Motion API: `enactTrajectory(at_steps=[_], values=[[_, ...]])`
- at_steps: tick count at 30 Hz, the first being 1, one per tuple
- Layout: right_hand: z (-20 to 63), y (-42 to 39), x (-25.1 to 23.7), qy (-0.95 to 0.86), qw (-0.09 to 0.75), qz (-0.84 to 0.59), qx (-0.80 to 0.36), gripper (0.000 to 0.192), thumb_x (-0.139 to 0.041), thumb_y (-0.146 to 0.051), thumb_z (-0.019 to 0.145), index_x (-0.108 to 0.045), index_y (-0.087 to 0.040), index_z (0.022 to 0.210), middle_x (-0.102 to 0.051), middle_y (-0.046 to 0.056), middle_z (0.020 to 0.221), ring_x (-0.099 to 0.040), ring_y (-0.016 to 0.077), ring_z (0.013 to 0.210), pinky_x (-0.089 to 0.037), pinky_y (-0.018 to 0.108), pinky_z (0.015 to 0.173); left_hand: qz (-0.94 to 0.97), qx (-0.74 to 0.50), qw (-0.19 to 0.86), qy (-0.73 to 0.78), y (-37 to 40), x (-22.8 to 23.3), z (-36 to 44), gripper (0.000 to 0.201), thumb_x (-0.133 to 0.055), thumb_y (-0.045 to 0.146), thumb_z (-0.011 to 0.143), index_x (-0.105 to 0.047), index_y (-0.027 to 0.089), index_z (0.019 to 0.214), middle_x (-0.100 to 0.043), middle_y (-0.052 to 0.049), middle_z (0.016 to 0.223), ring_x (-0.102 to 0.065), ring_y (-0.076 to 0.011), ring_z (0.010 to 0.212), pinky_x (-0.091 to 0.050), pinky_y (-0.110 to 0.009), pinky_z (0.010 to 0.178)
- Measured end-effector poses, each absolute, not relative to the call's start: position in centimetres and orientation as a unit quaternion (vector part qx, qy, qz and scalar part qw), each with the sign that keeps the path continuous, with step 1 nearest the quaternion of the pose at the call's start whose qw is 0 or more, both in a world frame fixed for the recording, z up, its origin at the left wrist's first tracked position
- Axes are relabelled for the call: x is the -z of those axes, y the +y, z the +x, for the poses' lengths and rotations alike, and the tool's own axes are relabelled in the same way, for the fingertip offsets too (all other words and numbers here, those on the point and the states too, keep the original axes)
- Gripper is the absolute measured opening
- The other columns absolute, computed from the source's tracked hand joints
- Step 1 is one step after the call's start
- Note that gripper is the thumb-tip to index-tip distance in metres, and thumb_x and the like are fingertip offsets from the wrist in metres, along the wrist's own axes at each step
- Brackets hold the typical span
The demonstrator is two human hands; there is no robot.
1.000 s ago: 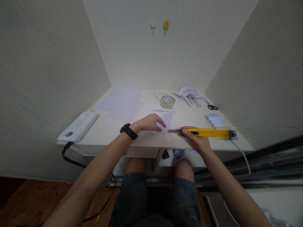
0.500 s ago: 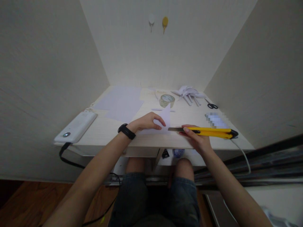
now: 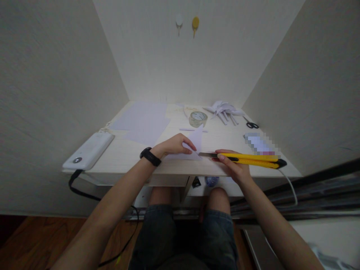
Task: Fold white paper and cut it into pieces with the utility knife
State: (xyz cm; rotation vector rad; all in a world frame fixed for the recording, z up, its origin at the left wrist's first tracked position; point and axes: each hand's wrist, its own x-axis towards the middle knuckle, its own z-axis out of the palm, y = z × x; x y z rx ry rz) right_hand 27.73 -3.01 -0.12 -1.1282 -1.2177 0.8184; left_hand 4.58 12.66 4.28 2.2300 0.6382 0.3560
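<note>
Head view: steady the white paper (image 3: 198,135) under the left hand (image 3: 177,144), thumb and forefinger apart; pinch the yellow snap-off knife (image 3: 253,160) in the right hand (image 3: 237,171) (blade (image 3: 208,154) nearby).

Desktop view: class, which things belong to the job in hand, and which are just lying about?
In the job:
yellow utility knife, in the right hand
white paper piece, at the left hand

Apparently just lying about:
tape roll
black-handled scissors
paper pinwheels
</note>
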Motion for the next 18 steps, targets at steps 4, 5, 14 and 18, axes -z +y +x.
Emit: enactTrajectory(at_steps=[4, 5, 14, 18], values=[[27.66, -3.13, 0.07, -0.564, 0.569, -0.521, -0.294, 0.031, -0.077, -0.048, 0.079, -0.078, -0.024, 0.097, -0.079, 0.007, 0.095, -0.075, 0.0259, 0.084, -0.062, 0.043, 0.085, 0.877, -0.141, 0.386, 0.250, 12.71, -4.21, 4.61, 0.024, -0.075, 0.015, 0.071, -0.081, 0.021, 0.093, -0.079, -0.002, 0.092, -0.069, -0.0176, 0.085, -0.047, -0.031, 0.088], [27.62, -3.15, 0.04, -0.571, 0.562, -0.528, -0.281, 0.030, -0.077, -0.049, 0.080, -0.079, -0.024, 0.097, -0.079, 0.007, 0.096, -0.075, 0.0257, 0.084, -0.061, 0.042, 0.086, 0.877, -0.141, 0.387, 0.247, 12.76, -4.20, 4.63, 0.024, -0.075, 0.015, 0.071, -0.081, 0.022, 0.093, -0.079, -0.002, 0.091, -0.069, -0.0177, 0.086, -0.047, -0.031, 0.088], [27.45, -3.29, -0.30, -0.605, 0.530, -0.541, -0.245, 0.029, -0.072, -0.050, 0.084, -0.079, -0.025, 0.097, -0.078, 0.007, 0.099, -0.074, 0.0259, 0.092, -0.059, 0.043, 0.091, 0.880, -0.133, 0.382, 0.249, 12.80, -4.37, 4.71, 0.024, -0.075, 0.015, 0.071, -0.081, 0.021, 0.094, -0.079, -0.003, 0.091, -0.069, -0.0180, 0.086, -0.046, -0.031, 0.088], [27.36, -3.29, -0.57, -0.620, 0.518, -0.542, -0.231, 0.027, -0.071, -0.048, 0.085, -0.079, -0.024, 0.096, -0.079, 0.006, 0.098, -0.074, 0.0248, 0.091, -0.059, 0.041, 0.090, 0.883, -0.125, 0.380, 0.247, 12.84, -4.47, 4.73, 0.025, -0.075, 0.016, 0.070, -0.081, 0.021, 0.094, -0.079, -0.003, 0.092, -0.069, -0.0182, 0.086, -0.046, -0.031, 0.088]])
